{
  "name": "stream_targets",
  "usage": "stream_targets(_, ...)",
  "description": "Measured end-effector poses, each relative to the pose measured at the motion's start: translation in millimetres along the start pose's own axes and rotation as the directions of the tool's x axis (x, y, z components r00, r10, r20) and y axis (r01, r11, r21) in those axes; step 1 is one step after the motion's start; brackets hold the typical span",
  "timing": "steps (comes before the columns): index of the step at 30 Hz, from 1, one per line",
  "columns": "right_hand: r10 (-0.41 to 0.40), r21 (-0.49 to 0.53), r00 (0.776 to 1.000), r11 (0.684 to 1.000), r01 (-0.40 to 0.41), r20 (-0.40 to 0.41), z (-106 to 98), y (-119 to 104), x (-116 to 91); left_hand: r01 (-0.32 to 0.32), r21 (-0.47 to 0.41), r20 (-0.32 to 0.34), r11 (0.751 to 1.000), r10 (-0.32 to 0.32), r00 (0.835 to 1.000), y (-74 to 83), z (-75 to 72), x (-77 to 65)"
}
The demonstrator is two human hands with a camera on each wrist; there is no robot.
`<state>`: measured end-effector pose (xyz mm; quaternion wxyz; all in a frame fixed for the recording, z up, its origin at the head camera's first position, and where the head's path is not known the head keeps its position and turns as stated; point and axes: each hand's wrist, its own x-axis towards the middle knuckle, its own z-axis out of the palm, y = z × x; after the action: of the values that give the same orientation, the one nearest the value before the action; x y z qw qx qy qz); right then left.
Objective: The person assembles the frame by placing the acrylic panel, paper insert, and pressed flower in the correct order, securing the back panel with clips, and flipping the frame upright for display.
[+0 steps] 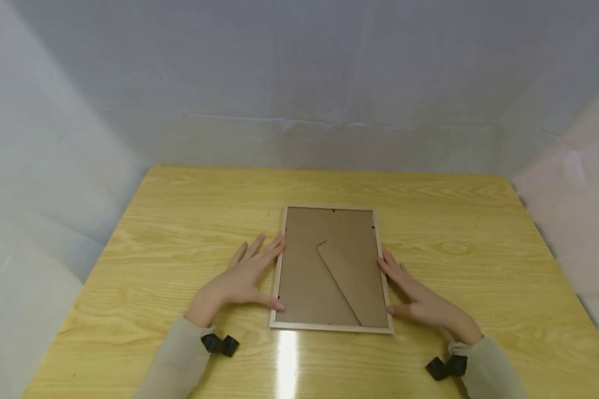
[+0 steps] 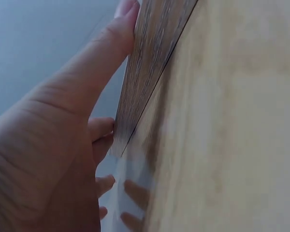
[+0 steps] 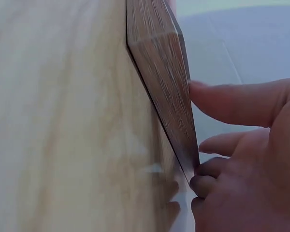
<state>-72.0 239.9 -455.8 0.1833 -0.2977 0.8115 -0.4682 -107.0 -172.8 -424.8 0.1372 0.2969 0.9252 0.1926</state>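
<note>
A picture frame (image 1: 331, 327) with a pale rim lies back side up on the table. Its brown backing board (image 1: 304, 277) carries a slanted stand leg (image 1: 356, 271), folded flat, and small dark clips along the edge. My left hand (image 1: 237, 280) touches the left side, with the thumb on the rim near the lower left corner and the other fingers spread further up. Against the right side rest the thumb and fingertips of my right hand (image 1: 426, 302). Both wrist views show the frame's wood-grained side edge (image 2: 152, 53) beside straight fingers. The front of the frame is hidden.
The wooden table (image 1: 179, 205) has rounded far corners. Pale sheeting (image 1: 329, 83) hangs behind it and on both sides. A bright light reflection shows on the tabletop just in front of the frame. Small black devices (image 1: 219, 344) sit on both wrists.
</note>
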Motion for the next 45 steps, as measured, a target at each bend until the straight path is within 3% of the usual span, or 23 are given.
stream_targets(5,0.031,-0.009,0.999,0.999,-0.031,-0.015,1,0,11,-0.026,0.005,-0.031,1.0,0.026,0.999,-10.9,-2.0,11.2)
stream_targets(12,0.152,-0.094,0.985,0.983,-0.16,-0.081,9,1,32,-0.046,0.006,-0.093,0.999,0.047,0.995,-22.1,-1.1,24.5)
stream_targets(22,0.138,-0.161,0.981,0.974,-0.16,-0.14,6,2,53,-0.011,0.025,-0.148,1.0,0.014,0.989,-29.0,0.4,45.9)
stream_targets(26,0.117,-0.249,0.976,0.955,-0.16,-0.181,8,-4,60,-0.008,0.006,-0.216,1.0,0.01,0.976,-26.8,3.0,51.7)
stream_targets(31,0.099,-0.319,0.976,0.935,-0.158,-0.191,15,-17,71,-0.013,0.045,-0.311,0.999,0.027,0.95,-19.7,8.7,56.3)
stream_targets(40,0.11,-0.276,0.974,0.947,-0.163,-0.199,15,-8,80,0.086,0.055,-0.367,0.995,-0.06,0.928,-4.4,16.8,60.7)
stream_targets(45,0.143,-0.213,0.962,0.958,-0.193,-0.231,9,-2,86,0.108,0.057,-0.379,0.993,-0.078,0.922,-3.1,17.9,65.1)
